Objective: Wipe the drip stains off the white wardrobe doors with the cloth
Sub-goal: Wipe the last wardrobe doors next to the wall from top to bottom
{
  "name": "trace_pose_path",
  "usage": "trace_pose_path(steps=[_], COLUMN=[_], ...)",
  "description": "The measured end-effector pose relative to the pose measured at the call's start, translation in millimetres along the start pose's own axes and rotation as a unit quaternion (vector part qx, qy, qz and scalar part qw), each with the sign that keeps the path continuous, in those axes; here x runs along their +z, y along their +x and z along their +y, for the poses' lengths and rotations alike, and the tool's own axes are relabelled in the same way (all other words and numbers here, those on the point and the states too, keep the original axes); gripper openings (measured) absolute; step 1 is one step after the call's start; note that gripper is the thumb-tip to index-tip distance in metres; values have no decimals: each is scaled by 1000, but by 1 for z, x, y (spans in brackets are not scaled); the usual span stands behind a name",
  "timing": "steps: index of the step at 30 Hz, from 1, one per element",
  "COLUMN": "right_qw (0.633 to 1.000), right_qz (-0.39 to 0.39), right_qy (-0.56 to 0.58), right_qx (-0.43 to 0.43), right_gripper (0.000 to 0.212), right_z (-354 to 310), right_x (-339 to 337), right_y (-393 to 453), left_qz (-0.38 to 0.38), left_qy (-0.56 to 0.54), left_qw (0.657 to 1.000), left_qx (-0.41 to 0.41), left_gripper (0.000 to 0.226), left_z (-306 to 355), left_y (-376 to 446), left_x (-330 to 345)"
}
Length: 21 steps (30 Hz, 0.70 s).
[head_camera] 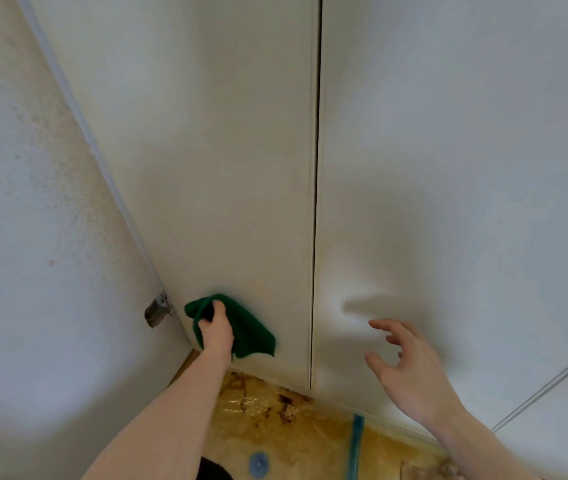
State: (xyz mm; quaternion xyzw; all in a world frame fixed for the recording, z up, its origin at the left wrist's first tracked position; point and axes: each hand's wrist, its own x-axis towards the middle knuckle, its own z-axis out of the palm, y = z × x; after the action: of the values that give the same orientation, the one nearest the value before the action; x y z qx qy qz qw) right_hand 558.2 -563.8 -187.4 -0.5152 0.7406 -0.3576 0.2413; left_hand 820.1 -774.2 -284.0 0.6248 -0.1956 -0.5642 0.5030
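Left hand: the left hand (216, 332) reaches down to about 7 o'clock in the view, its fingers curled round a bunched fold of the green cloth (241, 327), pressing it against the left wardrobe door (213, 150)
Green cloth: low on the left door, close to its bottom edge and near the corner where the door meets the side wall (33, 237); one loose flap hangs out toward 4 o'clock from the hand
Right hand: the right hand (410, 368) sits at about 5 o'clock, fingers spread and loosely bent, grasping nothing; whether the fingertips touch the right wardrobe door (449, 150) cannot be told, though its shadow falls on that door just above it
Doors: the two white doors meet at a dark vertical gap (316, 202) running from 12 o'clock down to the floor; faint yellowish staining shows along the lower stretch of that gap
Side wall: textured white, filling the 9 o'clock side, with a small metal bracket (158, 310) at the wardrobe's edge just left of the cloth
Floor: a yellow-brown blotched floor covering (275, 410) at 6 o'clock, crossed by a blue tape strip (356, 445), with a round blue mark (259, 464) beside it
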Motion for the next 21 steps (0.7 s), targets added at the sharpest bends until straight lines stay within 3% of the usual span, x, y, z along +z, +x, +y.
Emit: trace_pose_path(steps=[2, 7, 9, 11, 13, 16, 21], right_qw=[1000, 1000, 999, 999, 999, 999, 998], right_qz=[-4, -23, -29, -35, -40, -44, -56], right_qy=[0, 3, -1, -4, -1, 4, 3], right_qx=[-3, -17, -21, -24, -27, -27, -22], right_gripper=[43, 44, 44, 44, 44, 43, 43], right_z=[-1, -9, -12, -12, -13, -13, -11], right_x=[6, 28, 35, 43, 49, 56, 64], right_y=[3, 13, 17, 22, 24, 27, 30], left_qz=[20, 67, 48, 23, 8, 1, 9], left_qy=[-18, 3, 39, 71, 47, -4, 17], left_qw=[1000, 996, 996, 995, 995, 991, 990], left_qx=[-7, -53, -64, -63, -85, -136, -139], left_gripper=[93, 142, 132, 96, 78, 80, 82], left_z=[3, -10, -19, -28, -36, -47, -78], left_y=[10, 39, 47, 52, 56, 61, 83], left_x=[-7, -15, -14, -12, -9, 0, 5])
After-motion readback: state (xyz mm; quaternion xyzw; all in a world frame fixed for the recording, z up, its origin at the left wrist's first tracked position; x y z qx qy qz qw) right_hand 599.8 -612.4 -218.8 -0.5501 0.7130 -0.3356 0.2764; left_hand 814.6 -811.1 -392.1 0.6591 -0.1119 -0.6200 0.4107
